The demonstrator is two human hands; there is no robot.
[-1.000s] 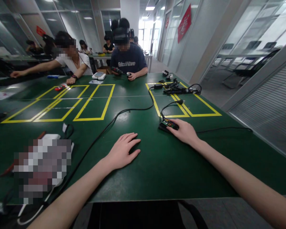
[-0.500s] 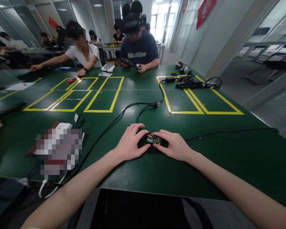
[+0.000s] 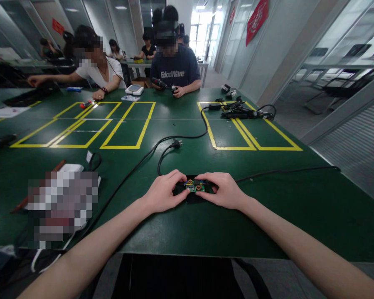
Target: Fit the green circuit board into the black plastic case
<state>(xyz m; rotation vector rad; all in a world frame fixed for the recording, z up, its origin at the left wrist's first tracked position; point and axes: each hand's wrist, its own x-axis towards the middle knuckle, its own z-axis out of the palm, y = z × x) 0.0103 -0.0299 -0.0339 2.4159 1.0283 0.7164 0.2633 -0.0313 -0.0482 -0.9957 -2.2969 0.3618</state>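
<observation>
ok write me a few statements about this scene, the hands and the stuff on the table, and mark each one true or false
1. The left hand and right hand both hold a small green circuit board with copper-coloured coils. True.
2. The black plug with metal prongs is in the left hand. False: the plug lies on the glossy green table.
3. A tangle of black cables lies across yellow tape lines. True.
4. The co-worker's dark blue shirt is plain. False: the shirt has white lettering.
5. A thin black cable runs rightward from near the right hand. True.
</observation>
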